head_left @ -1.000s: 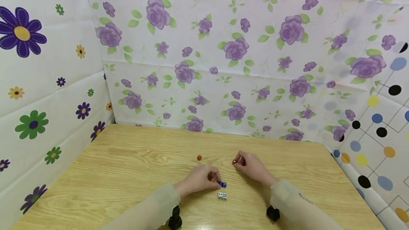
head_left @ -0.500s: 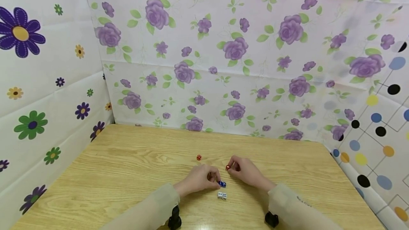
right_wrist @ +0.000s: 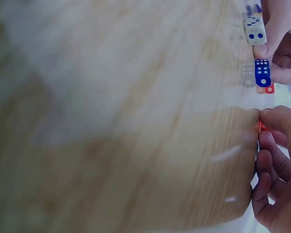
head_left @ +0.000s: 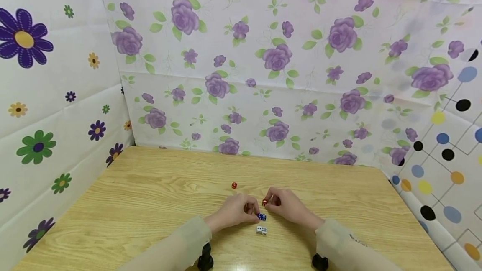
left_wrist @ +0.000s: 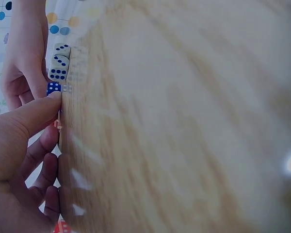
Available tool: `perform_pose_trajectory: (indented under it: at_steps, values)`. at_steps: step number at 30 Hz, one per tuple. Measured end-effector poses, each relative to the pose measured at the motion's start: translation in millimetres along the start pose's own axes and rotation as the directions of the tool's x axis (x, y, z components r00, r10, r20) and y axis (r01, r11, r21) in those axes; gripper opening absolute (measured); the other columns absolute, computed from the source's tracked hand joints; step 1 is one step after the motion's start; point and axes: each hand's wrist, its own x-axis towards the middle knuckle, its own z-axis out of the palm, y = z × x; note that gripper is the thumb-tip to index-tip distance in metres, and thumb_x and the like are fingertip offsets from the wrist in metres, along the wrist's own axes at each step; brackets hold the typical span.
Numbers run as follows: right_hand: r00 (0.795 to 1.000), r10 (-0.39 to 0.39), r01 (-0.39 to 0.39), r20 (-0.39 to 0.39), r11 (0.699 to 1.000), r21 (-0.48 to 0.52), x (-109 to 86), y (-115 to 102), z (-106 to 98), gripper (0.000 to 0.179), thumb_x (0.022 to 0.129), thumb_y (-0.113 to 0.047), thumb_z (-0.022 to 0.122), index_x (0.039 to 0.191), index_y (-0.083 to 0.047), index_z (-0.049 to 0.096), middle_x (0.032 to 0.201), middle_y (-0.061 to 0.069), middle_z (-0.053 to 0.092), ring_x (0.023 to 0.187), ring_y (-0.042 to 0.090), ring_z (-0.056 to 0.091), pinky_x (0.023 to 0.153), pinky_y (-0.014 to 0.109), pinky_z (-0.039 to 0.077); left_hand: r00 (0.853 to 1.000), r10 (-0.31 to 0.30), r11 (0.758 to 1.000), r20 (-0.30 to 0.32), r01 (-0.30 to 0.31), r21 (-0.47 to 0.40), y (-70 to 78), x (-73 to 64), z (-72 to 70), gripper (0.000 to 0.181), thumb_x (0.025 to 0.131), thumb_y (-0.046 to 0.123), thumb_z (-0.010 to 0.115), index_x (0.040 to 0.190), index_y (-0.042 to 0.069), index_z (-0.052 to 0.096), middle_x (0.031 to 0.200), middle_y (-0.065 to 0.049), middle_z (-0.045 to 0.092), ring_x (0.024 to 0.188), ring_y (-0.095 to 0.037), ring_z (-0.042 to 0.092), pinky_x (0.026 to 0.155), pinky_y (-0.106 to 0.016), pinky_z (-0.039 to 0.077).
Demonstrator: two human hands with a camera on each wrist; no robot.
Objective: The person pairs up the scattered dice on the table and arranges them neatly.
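Observation:
Two blue dice [head_left: 263, 217] sit side by side on the table, and my left hand [head_left: 238, 209] pinches the left one between thumb and forefinger. In the left wrist view, the thumb lies against a blue die [left_wrist: 54, 88] with white pips. My right hand [head_left: 288, 206] pinches a red die [head_left: 265, 202] just behind the blue pair; in the right wrist view only a sliver of that red die [right_wrist: 262, 127] shows between the fingertips. Nearer the person, two white dice [head_left: 261, 231] with dark pips stand together.
Farther back and to the left lies another red die [head_left: 234, 185]. The wooden table [head_left: 158, 204] meets a flowered cloth [head_left: 241, 95] along its back edge. Patterned cloths hang at both sides.
My right hand has moved left and toward the person with the red die, closing in on the blue dice. The left hand and the other dice have stayed put.

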Motion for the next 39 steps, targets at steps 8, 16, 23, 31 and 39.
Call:
perform_pose_trajectory:
  at_steps: [8,16,23,31,39]
  values:
    - [1.0,-0.015,0.015,0.003,1.0,0.016,-1.3,0.6,1.7,0.006,0.091,-0.017,0.071,0.096,-0.019,0.068,0.07,-0.008,0.062,0.058,-0.002,0.049,0.054,0.018,0.042,1.0,-0.004,1.0,-0.01,0.004,0.005,2.4,-0.9,-1.1,0.011,0.082,0.021,0.081,0.085,0.016,0.072,0.065,0.005,0.058,0.056,0.0,0.046,0.057,-0.016,0.036]
    - [1.0,-0.009,0.009,0.01,0.999,0.049,-2.9,2.8,2.7,0.004,0.092,-0.02,0.071,0.096,-0.02,0.069,0.071,-0.008,0.062,0.059,-0.001,0.05,0.055,0.019,0.043,1.0,0.004,1.0,-0.012,-0.004,0.008,2.4,-0.8,-0.9,0.011,0.082,0.022,0.081,0.086,0.016,0.072,0.064,0.005,0.058,0.055,0.0,0.045,0.057,-0.016,0.036]
    - [1.0,-0.006,0.006,0.007,0.999,0.045,-4.1,5.4,4.1,0.005,0.092,-0.022,0.071,0.096,-0.022,0.069,0.071,-0.009,0.062,0.059,-0.001,0.05,0.055,0.019,0.043,1.0,-0.003,1.0,-0.009,0.003,0.009,0.9,-0.7,0.1,0.011,0.082,0.023,0.081,0.086,0.017,0.073,0.064,0.006,0.058,0.055,0.0,0.046,0.056,-0.017,0.037]
    - [1.0,0.0,-0.001,0.006,0.999,0.047,-4.5,4.4,3.8,0.005,0.091,-0.022,0.072,0.095,-0.022,0.069,0.071,-0.009,0.061,0.059,-0.001,0.049,0.055,0.019,0.042,1.0,0.0,1.0,-0.016,0.001,0.012,-0.4,-0.6,0.9,0.011,0.082,0.022,0.081,0.086,0.017,0.073,0.064,0.006,0.058,0.055,0.001,0.046,0.056,-0.016,0.037]
    - [1.0,-0.004,0.003,0.01,0.999,0.048,-4.7,4.6,3.4,0.005,0.091,-0.022,0.072,0.096,-0.021,0.069,0.072,-0.008,0.062,0.059,-0.001,0.05,0.055,0.019,0.043,1.0,-0.011,1.0,-0.01,0.011,0.0,0.6,-0.6,0.6,0.011,0.082,0.022,0.081,0.087,0.018,0.073,0.064,0.006,0.058,0.055,0.0,0.047,0.057,-0.017,0.037]
